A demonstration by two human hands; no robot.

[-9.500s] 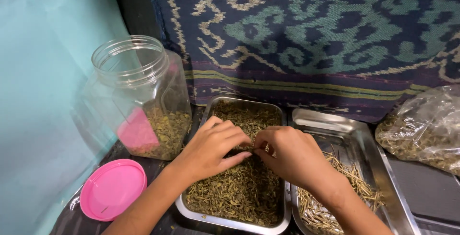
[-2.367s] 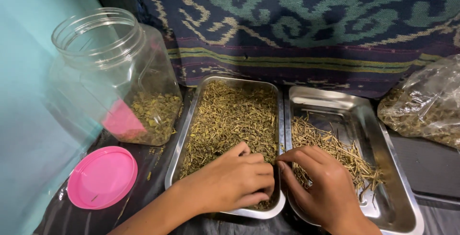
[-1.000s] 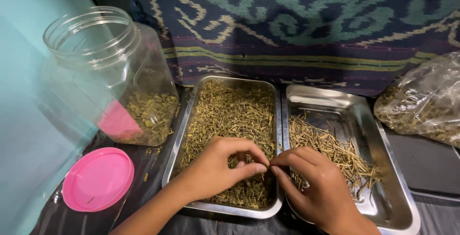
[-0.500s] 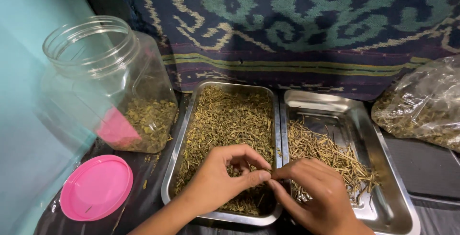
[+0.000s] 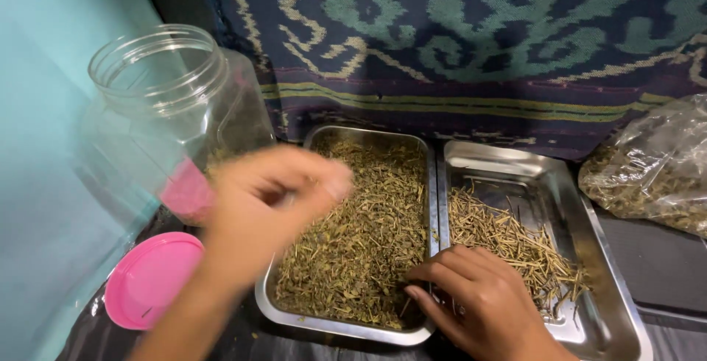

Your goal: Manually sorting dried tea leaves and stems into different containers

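Two steel trays sit side by side. The left tray [image 5: 434, 184] is full of dried green-brown herb bits [image 5: 368, 236]. The right tray [image 5: 618, 258] holds a loose heap of pale straight stems [image 5: 508, 236]. My left hand [image 5: 265, 206] is blurred in the air over the left tray's left edge, close to the clear plastic jar [image 5: 158, 111]; its fingers look pinched together, and what they hold is hidden. My right hand [image 5: 479, 306] rests at the front between the two trays, fingertips in the herb.
A pink lid [image 5: 151, 280] lies at the front left beside the jar. A clear bag of dried herb [image 5: 648, 170] lies at the right. A patterned blue and green cloth [image 5: 471, 44] hangs behind the trays. A teal sheet [image 5: 44, 147] covers the left.
My left hand has lifted off the herb tray and swung left and up toward the jar. My right hand stays low at the front of the trays.
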